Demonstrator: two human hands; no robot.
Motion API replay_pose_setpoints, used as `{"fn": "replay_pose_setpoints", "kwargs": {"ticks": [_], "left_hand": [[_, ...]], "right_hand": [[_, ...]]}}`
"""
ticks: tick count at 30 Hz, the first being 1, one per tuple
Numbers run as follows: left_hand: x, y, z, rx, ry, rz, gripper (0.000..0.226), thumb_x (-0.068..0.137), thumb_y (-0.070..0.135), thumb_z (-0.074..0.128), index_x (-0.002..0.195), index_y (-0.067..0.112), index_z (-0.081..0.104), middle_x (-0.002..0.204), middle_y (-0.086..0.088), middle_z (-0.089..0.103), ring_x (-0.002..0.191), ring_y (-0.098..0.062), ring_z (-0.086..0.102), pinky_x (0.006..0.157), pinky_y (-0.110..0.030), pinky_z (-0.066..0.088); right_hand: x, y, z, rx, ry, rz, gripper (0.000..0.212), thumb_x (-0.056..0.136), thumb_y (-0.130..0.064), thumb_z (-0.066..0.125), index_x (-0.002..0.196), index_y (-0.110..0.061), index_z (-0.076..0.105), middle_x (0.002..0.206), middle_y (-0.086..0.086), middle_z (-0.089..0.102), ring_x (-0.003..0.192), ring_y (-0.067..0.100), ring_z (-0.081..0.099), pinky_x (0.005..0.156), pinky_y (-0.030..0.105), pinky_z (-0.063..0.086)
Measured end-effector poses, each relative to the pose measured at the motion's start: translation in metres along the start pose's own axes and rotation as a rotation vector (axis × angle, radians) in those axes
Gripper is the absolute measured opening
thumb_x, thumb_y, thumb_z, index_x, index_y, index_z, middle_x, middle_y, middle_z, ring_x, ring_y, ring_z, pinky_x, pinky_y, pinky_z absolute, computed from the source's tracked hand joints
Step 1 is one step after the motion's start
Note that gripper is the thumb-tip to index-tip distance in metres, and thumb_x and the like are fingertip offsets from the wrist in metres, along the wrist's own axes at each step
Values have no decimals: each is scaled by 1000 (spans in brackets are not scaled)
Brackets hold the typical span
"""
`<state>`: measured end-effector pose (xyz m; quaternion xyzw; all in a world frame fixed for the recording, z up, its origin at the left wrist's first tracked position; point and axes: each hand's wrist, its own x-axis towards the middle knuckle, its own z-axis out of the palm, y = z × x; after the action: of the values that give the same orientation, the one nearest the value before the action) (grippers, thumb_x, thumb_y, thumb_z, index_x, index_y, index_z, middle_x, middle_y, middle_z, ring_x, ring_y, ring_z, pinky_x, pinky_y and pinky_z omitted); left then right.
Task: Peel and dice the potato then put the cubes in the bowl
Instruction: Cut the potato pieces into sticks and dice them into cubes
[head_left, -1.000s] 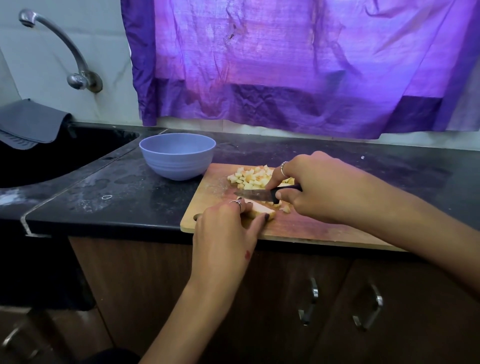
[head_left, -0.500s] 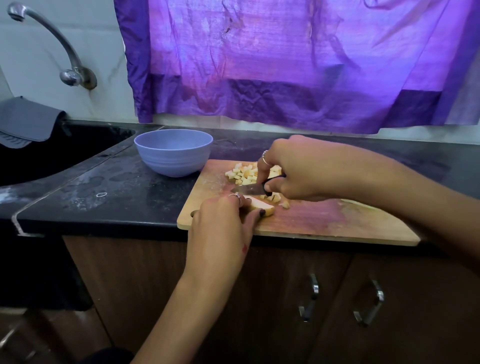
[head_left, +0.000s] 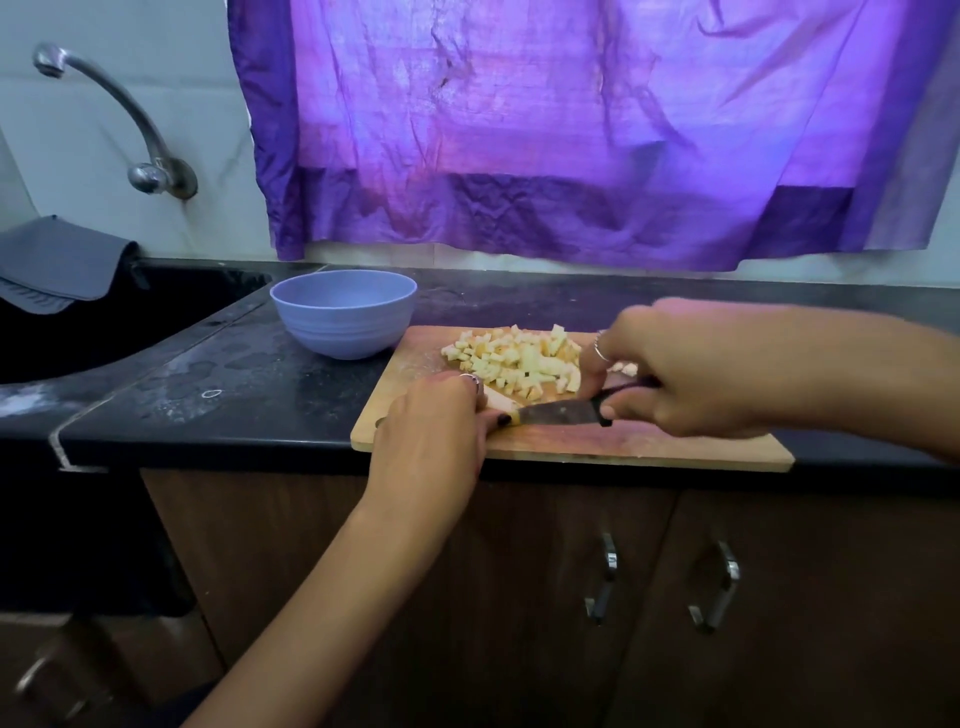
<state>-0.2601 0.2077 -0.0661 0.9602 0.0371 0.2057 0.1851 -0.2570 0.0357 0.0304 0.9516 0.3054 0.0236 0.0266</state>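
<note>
L hand (head_left: 434, 431) pinches potato piece (head_left: 500, 401) on board (head_left: 649, 447); R hand (head_left: 685, 374) grips knife (head_left: 558, 414), blade at L fingertips, w/ cubes (head_left: 514, 361) just beyond, bowl (head_left: 344, 314) far-left.

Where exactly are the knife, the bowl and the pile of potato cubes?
knife (head_left: 558, 413), head view, on the middle of the blade.
bowl (head_left: 343, 332), head view, on its outer front wall.
potato cubes (head_left: 511, 358), head view, on the middle of the pile.

Bare counter (head_left: 249, 395) left of board (head_left: 649, 449); bowl (head_left: 344, 317) and cube pile (head_left: 514, 358) behind
</note>
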Motion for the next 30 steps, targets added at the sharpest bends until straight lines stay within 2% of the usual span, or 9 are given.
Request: {"fn": "replay_pose_setpoints", "kwargs": {"ticks": [3,6,7,9,11,16,18,21,30], "left_hand": [[2,-3,-1,-2,-11,1,26,93,41,57,103,20,67,101,0,65,91,-16,56,76,-29,44],[0,-6,-1,-30,10,15,26,93,42,57,106,23,68,102,2,66,86,-10,49,73,-23,36],[0,-5,-1,-39,14,15,26,93,42,56,107,23,67,103,3,66,85,-9,47,74,-22,36],[-1,-6,0,-44,2,11,27,93,43,55,109,24,67,105,3,66,86,-9,48,75,-22,36],[-1,-6,-1,-63,21,22,27,93,42,56,109,25,68,106,5,66,89,-9,52,73,-19,33],[-6,-12,-2,-145,85,44,27,90,41,62,111,26,70,106,7,69,97,-10,61,86,-23,45],[-5,-16,1,-207,135,36,30,85,40,68,109,23,72,103,6,71,95,-9,63,89,-29,50],[-5,-18,4,-258,170,10,35,81,41,72,108,19,73,101,3,72,96,-11,64,90,-33,51],[-4,-22,8,-213,211,64,28,87,43,64,107,25,71,101,9,69,94,-4,59,80,-14,41]], "right_hand": [[-25,-2,7,-22,30,23,20,93,-34,56,113,-36,59,76,-20,41,67,1,45,67,20,39],[-44,-12,21,-92,96,37,30,98,-37,45,128,-43,48,110,-19,47,103,4,48,74,12,25],[-47,-15,28,-133,138,40,34,99,-36,43,132,-44,43,118,-15,50,112,9,49,76,15,30],[-45,-19,45,-200,210,36,44,99,-31,42,139,-46,30,113,-8,57,105,16,57,72,26,42],[-37,-18,59,-237,266,36,52,98,-28,43,143,-45,22,107,-6,61,98,19,60,67,29,44],[-21,-7,56,110,293,119,30,97,-38,45,125,-45,48,123,-5,57,109,17,54,85,37,51],[-13,-8,52,237,309,128,26,94,-40,50,119,-46,54,123,-3,56,104,16,56,85,39,51],[-1,-12,49,254,286,135,24,93,-39,54,116,-46,57,119,-3,58,96,13,55,80,35,52],[12,-18,49,244,233,115,21,94,-38,53,113,-46,59,102,-4,64,95,11,53,89,34,44]]}}
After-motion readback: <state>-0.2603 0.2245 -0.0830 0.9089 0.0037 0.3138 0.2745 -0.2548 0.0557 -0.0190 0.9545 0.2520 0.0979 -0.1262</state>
